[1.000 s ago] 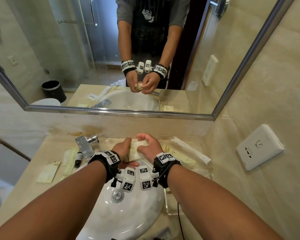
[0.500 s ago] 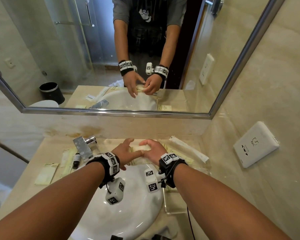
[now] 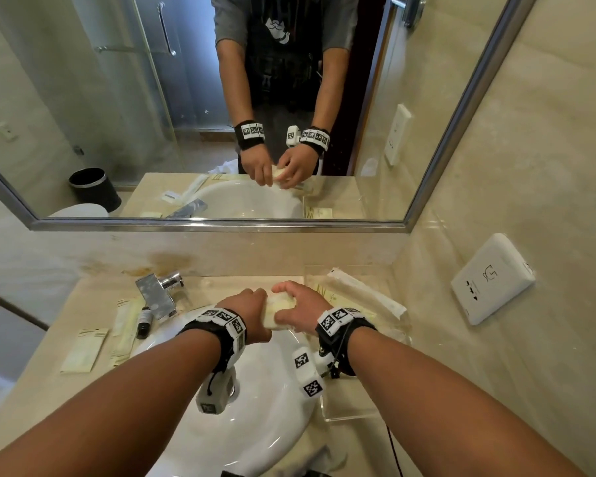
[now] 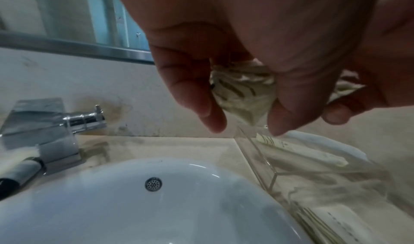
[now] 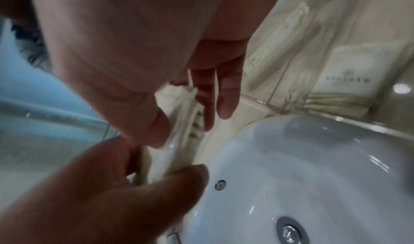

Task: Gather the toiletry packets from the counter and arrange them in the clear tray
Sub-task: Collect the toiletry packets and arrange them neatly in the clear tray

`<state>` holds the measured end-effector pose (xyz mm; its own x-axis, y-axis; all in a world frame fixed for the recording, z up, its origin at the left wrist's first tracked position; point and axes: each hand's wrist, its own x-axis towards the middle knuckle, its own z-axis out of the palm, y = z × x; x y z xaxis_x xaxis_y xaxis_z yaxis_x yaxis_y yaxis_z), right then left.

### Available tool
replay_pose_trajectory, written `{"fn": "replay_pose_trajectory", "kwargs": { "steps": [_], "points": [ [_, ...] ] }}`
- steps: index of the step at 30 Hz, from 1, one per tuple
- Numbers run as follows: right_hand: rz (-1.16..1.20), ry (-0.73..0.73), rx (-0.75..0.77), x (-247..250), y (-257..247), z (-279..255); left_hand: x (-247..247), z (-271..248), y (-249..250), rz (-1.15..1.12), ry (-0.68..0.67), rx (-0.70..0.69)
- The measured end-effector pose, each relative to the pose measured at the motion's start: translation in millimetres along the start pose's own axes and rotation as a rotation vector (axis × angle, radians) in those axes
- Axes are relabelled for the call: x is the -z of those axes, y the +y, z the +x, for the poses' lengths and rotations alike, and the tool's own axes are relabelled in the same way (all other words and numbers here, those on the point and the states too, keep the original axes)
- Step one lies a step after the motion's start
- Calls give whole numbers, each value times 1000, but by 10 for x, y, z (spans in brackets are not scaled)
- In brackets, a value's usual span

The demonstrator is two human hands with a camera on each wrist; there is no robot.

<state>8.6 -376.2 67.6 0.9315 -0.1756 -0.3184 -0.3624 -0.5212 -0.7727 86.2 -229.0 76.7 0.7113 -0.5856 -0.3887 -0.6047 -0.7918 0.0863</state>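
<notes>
Both hands hold a small crumpled bunch of cream toiletry packets above the back rim of the sink, just left of the clear tray. My left hand grips its left end, with thumb and fingers curled round the packets. My right hand pinches the right end between thumb and fingers, seen close in the right wrist view as the right hand on the packets. The tray holds flat cream packets and a long white packet. More packets lie on the counter at the left.
The white sink fills the middle. A chrome faucet stands at its back left, with a small dark bottle and a long packet beside it. The mirror and the wall close off the back, and a wall socket sits on the right.
Half a second ago my left hand's fingers were spread loose beside the packets. Now they are curled round them again, and the bunch sits slightly nearer the tray.
</notes>
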Motion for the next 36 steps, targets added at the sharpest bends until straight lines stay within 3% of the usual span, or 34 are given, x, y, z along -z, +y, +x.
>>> {"fn": "replay_pose_trajectory", "kwargs": {
  "steps": [6,12,23,29,33,36],
  "points": [
    [-398,-146,89,-18,18,-78,-42,26,55,-3,-3,0],
    [-672,-85,69,-9,6,-99,-55,12,171,32,-17,-39],
    [-561,20,91,-33,230,-171,-56,-41,470,-116,-51,-73],
    [-492,23,71,41,438,-357,-113,-47,655,-24,-37,-99],
    [-305,-7,-19,145,621,-527,-180,-31,705,23,-56,-112],
    [-22,64,-126,215,738,-658,-237,-12,777,18,-66,-149]
  ]
}}
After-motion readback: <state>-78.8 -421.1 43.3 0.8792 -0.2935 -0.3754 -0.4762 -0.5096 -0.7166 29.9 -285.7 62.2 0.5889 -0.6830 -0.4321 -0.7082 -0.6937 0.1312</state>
